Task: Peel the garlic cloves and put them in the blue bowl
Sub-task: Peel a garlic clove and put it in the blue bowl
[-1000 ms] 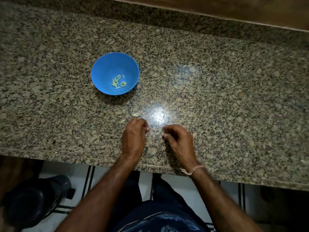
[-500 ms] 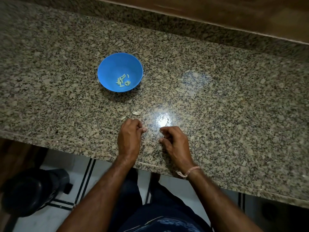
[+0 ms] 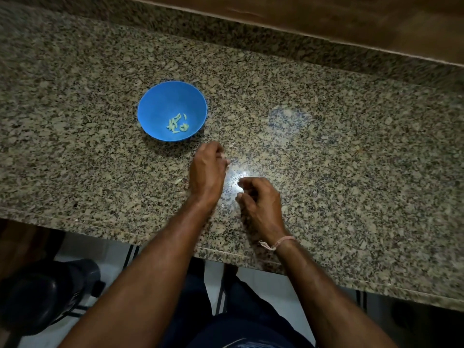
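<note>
The blue bowl (image 3: pixel 163 104), with peeled garlic cloves (image 3: pixel 177 124) inside, sits at eleven o'clock from the left hand (image 3: pixel 208 169), near but apart. That hand is blurred, and it and the right hand (image 3: pixel 261 200) at its four o'clock both have curled fingers; whether either pinches anything cannot be told.

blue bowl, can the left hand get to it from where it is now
Probably yes. The left hand is just short of the blue bowl, with only counter between them and the bowl's top open. Whether its curled fingers hold anything is too blurred to tell.
</note>
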